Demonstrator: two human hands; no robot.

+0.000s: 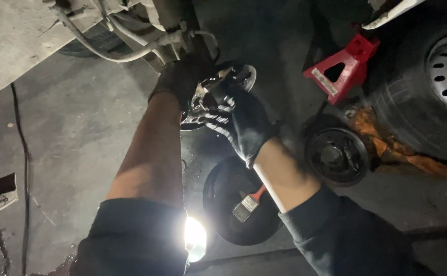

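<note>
Both my hands wear black gloves and reach up to a round metal brake assembly [244, 76] under a raised car. My left hand [180, 79] grips its left side. My right hand [241, 122] is curled around its front, fingers closed on the metal parts. What lies between the two hands is mostly hidden in the dark. Below my arms a black drum [223, 189] lies on the floor with a small orange-handled brush [248, 204] resting in it.
A red jack stand [343, 66] stands at the upper right beside a tyre on a steel wheel [438, 76]. A second drum [336, 156] lies near an orange stain. A bright lamp [194, 237] glares at the bottom. A cable [24, 153] runs along the concrete floor.
</note>
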